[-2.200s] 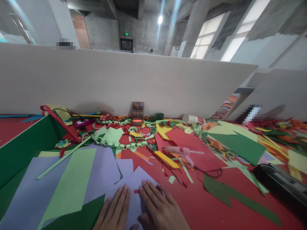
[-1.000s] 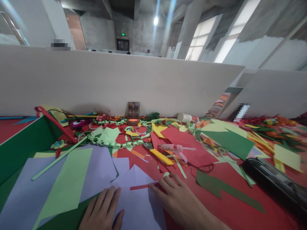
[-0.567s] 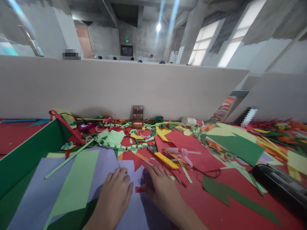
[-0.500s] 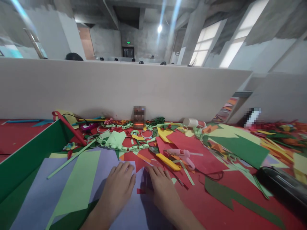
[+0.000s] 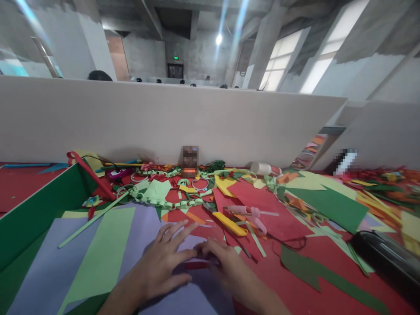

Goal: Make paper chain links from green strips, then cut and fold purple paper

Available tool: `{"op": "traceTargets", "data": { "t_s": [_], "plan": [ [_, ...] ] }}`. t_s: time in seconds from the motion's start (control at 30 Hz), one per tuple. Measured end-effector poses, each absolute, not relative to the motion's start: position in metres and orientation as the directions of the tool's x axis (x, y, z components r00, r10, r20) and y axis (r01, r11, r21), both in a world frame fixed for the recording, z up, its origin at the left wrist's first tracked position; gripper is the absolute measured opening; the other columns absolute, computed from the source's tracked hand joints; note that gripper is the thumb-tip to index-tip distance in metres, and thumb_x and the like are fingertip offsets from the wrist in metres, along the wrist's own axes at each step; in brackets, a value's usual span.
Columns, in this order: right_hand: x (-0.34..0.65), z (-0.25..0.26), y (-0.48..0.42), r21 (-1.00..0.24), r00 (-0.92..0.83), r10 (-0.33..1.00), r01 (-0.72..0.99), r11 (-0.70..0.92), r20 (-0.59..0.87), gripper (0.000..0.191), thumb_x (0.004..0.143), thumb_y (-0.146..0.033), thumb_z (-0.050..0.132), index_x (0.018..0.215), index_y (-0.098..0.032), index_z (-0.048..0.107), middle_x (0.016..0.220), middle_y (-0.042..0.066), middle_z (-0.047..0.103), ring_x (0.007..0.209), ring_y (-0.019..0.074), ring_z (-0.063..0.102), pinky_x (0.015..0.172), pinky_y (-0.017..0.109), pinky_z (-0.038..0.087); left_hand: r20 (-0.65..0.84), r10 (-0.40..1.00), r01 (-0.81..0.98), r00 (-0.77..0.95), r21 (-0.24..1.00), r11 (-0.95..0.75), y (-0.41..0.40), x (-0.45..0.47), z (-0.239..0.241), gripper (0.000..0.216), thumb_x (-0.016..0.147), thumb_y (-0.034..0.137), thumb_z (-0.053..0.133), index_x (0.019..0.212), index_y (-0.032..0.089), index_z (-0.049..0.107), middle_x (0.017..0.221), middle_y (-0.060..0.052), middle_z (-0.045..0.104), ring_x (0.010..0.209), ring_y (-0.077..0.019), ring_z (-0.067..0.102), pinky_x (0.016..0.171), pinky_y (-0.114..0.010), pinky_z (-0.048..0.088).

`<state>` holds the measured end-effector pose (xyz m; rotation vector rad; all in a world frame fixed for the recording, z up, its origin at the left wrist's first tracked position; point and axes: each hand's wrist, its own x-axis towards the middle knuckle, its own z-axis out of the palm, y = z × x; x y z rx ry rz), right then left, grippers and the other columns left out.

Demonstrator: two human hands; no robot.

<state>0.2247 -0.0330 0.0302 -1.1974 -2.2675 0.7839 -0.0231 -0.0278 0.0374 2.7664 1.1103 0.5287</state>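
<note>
Running across the back, a pale partition (image 5: 164, 118) stands behind the red worktop (image 5: 278, 280), which carries everything else. A dark green panel (image 5: 42, 210) slants along the left side. Next in size, a purple sheet (image 5: 42, 262) lies flat near that panel, and a purple paper (image 5: 206, 291) sits at the near middle, beneath both hands. A light green band (image 5: 101, 249) crosses the left sheet. The left hand (image 5: 164, 262) reaches over the purple paper with its fingers spread and its thumb held apart. The right hand (image 5: 225, 260) is beside it, fingers bent, the tips close to the left forefinger; blur hides whether they pinch anything. A glossy black object (image 5: 387, 258) is cut off by the right edge. Past the hands lie a red sheet (image 5: 285, 221) and a dark green sheet (image 5: 334, 205), then a pale green paper chain (image 5: 180, 204). Smaller are the pink glue gun (image 5: 244, 212), resting partly on the red sheet, and the yellow-handled cutter (image 5: 229, 223) just beside it. Smallest, a red strip (image 5: 195, 265) lies on the purple paper between the left thumb and forefinger, extending towards the right hand.
</note>
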Motion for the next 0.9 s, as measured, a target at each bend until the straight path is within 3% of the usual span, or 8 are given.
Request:
{"op": "traceTargets", "data": {
  "t_s": [0.07, 0.17, 0.27, 0.33, 0.5, 0.57, 0.73, 0.9],
  "plan": [
    [0.229, 0.026, -0.037, -0.584, -0.565, 0.814, 0.617, 0.527, 0.137, 0.049, 0.074, 0.01, 0.044, 0.104, -0.026, 0.06, 0.113, -0.001, 0.073, 0.104, 0.0138, 0.069, 0.092, 0.026, 0.052, 0.338, 0.611, 0.611, 0.716, 0.119, -0.783, -0.029, -0.021, 0.033, 0.022, 0.095, 0.02, 0.068, 0.114, 0.031, 0.072, 0.157, -0.002, 0.053, 0.147, -0.0282, 0.042, 0.117, -0.054, 0.037],
    [0.236, 0.016, -0.047, -0.384, -0.646, 0.735, 0.637, 0.668, 0.208, 0.053, 0.077, 0.009, 0.045, 0.112, -0.026, 0.063, 0.119, -0.001, 0.074, 0.114, 0.0149, 0.067, 0.114, 0.035, 0.041, 0.385, 0.51, 0.546, 0.769, 0.018, -0.837, -0.035, -0.017, 0.017, 0.013, 0.098, 0.014, 0.063, 0.1, 0.023, 0.071, 0.125, -0.002, 0.073, 0.129, -0.0194, 0.059, 0.112, -0.038, 0.04],
    [0.243, 0.004, -0.06, -0.211, -0.707, 0.653, 0.619, 0.757, 0.27, 0.039, 0.088, -0.002, 0.053, 0.117, -0.025, 0.065, 0.126, 0.001, 0.074, 0.119, 0.0169, 0.066, 0.12, 0.039, 0.036, 0.377, 0.521, 0.564, 0.766, -0.005, -0.826, -0.046, -0.013, -0.002, 0.004, 0.097, 0.019, 0.066, 0.095, 0.021, 0.069, 0.106, -0.001, 0.075, 0.1, -0.0167, 0.068, 0.096, -0.032, 0.047],
    [0.246, -0.002, -0.069, -0.124, -0.721, 0.616, 0.612, 0.781, 0.317, 0.03, 0.094, -0.012, 0.059, 0.12, -0.024, 0.065, 0.128, 0.003, 0.074, 0.12, 0.0187, 0.066, 0.117, 0.037, 0.039, 0.377, 0.557, 0.601, 0.74, -0.001, -0.799, -0.054, -0.012, -0.011, 0.004, 0.097, 0.021, 0.065, 0.099, 0.021, 0.069, 0.11, -0.001, 0.075, 0.099, -0.0175, 0.067, 0.091, -0.031, 0.047],
    [0.235, -0.013, -0.091, -0.168, -0.595, 0.637, 0.653, 0.739, 0.49, 0.009, 0.099, -0.024, 0.06, 0.107, -0.025, 0.065, 0.105, -0.001, 0.079, 0.099, 0.0179, 0.072, 0.106, 0.034, 0.047, 0.361, 0.571, 0.614, 0.738, -0.007, -0.789, -0.061, -0.011, -0.011, 0.007, 0.099, 0.021, 0.063, 0.096, 0.021, 0.069, 0.108, -0.002, 0.075, 0.098, -0.0193, 0.067, 0.091, -0.033, 0.047],
    [0.23, -0.018, -0.096, -0.229, -0.515, 0.689, 0.691, 0.686, 0.509, 0.011, 0.095, -0.016, 0.058, 0.096, -0.025, 0.063, 0.093, -0.002, 0.076, 0.086, 0.0161, 0.071, 0.093, 0.03, 0.051, 0.325, 0.596, 0.608, 0.734, 0.077, -0.79, -0.058, -0.011, -0.002, 0.007, 0.097, 0.02, 0.065, 0.091, 0.022, 0.068, 0.104, -0.001, 0.075, 0.095, -0.0188, 0.067, 0.088, -0.032, 0.047],
    [0.234, -0.027, -0.098, -0.321, -0.35, 0.853, 0.816, 0.48, 0.386, 0.018, 0.092, -0.01, 0.054, 0.086, -0.026, 0.059, 0.085, 0.001, 0.071, 0.076, 0.0185, 0.068, 0.069, 0.028, 0.051, 0.112, 0.792, 0.636, 0.6, 0.535, -0.557, -0.042, -0.007, 0.021, 0.011, 0.099, 0.023, 0.061, 0.091, 0.024, 0.069, 0.096, 0.001, 0.073, 0.093, -0.0163, 0.068, 0.085, -0.027, 0.049],
    [0.235, -0.023, -0.089, -0.404, -0.218, 0.933, 0.855, 0.325, 0.287, 0.018, 0.099, -0.019, 0.045, 0.084, -0.025, 0.054, 0.08, 0.004, 0.067, 0.069, 0.0191, 0.069, 0.057, 0.026, 0.048, -0.034, 0.91, 0.692, 0.412, 0.662, -0.289, -0.024, 0.006, 0.026, 0.013, 0.097, 0.032, 0.06, 0.093, 0.022, 0.068, 0.089, 0.0, 0.074, 0.084, -0.0188, 0.068, 0.076, -0.027, 0.048]
  ]
}}
